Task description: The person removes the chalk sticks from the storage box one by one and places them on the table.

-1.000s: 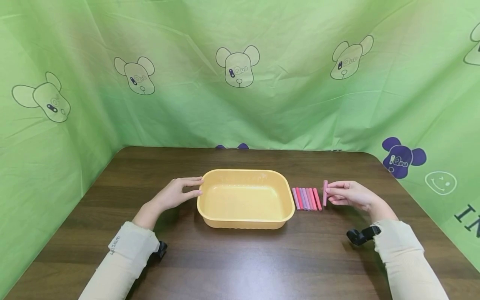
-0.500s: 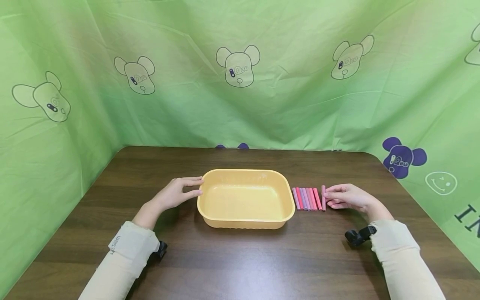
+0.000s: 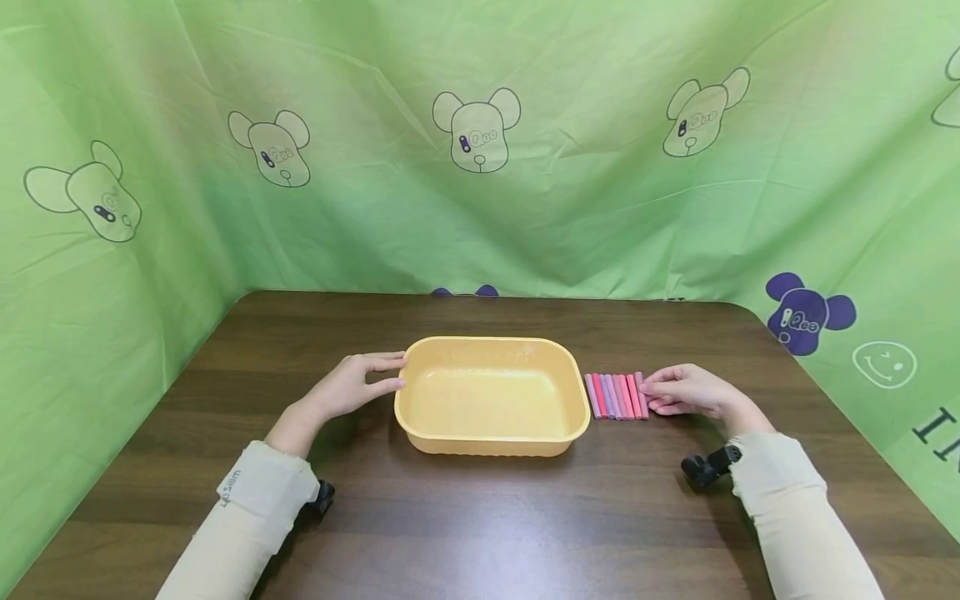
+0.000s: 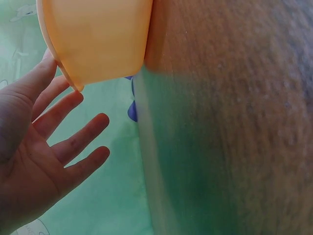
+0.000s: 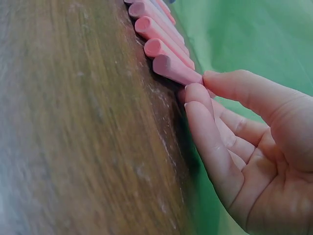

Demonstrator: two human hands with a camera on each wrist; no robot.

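A yellow plastic basin (image 3: 491,438) stands upright mid-table. My left hand (image 3: 347,387) touches its left rim with extended fingers and thumb; in the left wrist view the fingers (image 4: 80,139) are spread, some clear of the basin (image 4: 102,44). To the basin's right, several pink, red and purple chalk sticks (image 3: 615,397) lie side by side in a row. At the row's right end my right hand (image 3: 686,390) pinches a dusky pink chalk stick (image 5: 176,71) between thumb and fingertips. That stick lies close against its neighbour, its far end partly hidden by the fingers.
The dark wood table (image 3: 480,517) carries the basin and the chalk. A green cloth (image 3: 360,208) with cartoon bear prints hangs behind and along the sides. Black wrist cameras (image 3: 711,467) sit at both cuffs.
My right hand has brought the dusky pink chalk stick left and down, from upright-looking and apart to the end of the row. The left hand and basin stay put.
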